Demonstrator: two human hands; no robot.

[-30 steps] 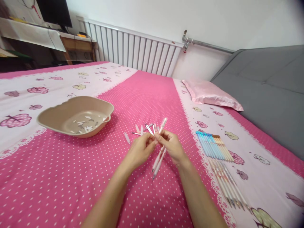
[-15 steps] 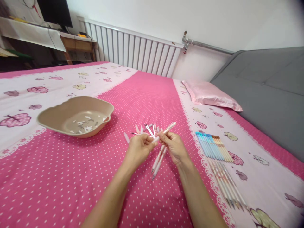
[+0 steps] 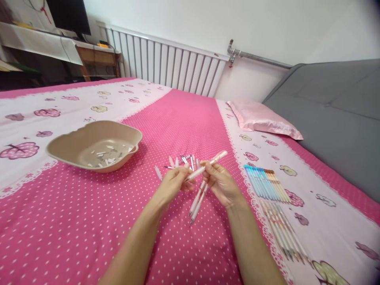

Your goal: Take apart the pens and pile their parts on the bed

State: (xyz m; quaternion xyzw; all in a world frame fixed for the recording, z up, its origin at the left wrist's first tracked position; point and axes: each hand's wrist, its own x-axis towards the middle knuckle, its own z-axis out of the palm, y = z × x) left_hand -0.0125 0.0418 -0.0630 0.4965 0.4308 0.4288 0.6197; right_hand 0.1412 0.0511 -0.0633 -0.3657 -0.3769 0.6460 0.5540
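Head view, and I can watch both hands together over the middle of the bed (image 3: pixel 190 118). One pale pink pen (image 3: pixel 197 173) slants between them, its near end to the left, its far end to the right. The right hand (image 3: pixel 221 184) pinches the barrel between thumb and fingers; the left hand (image 3: pixel 174 183) curls its fingers about the near end, though I cannot tell how firmly they press. To my eye, this wants the right pinch steady and the left fingers working straight along the barrel, never levering sideways, since slim parts like these could bend or spring away. A light touch should do; squeezing hard might make the smooth barrel slip.

A pair of pens (image 3: pixel 198 203) lies just below the right hand, so I'd keep both wrists up to avoid rolling them. Beyond the left hand sits a loose heap of slim pieces (image 3: pixel 192 160), easily scattered by a knuckle. Well to the left, the beige basin (image 3: pixel 84 143) holds small scraps; to the right lie the blue and orange pens (image 3: pixel 265 184) and, nearer, a row of pale pens (image 3: pixel 285 229).
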